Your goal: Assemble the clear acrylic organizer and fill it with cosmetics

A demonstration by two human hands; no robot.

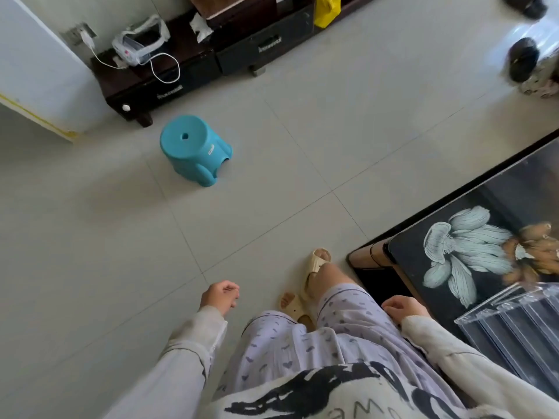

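Note:
Clear acrylic organizer parts [511, 325] lie on the black glass table [423, 258] with a flower print, at the lower right. My left hand [219, 296] hangs over the tiled floor with loosely curled fingers and holds nothing. My right hand [403, 306] hangs beside my leg near the table's edge, fingers loosely curled, also holding nothing. Neither hand touches the acrylic. No cosmetics show clearly.
A blue plastic stool [195, 149] stands on the floor ahead. A dark low cabinet [187, 68] with a cable and a plastic bag runs along the far wall. A yellow bag [326, 10] sits on it. Dark round objects [523, 58] are at the far right.

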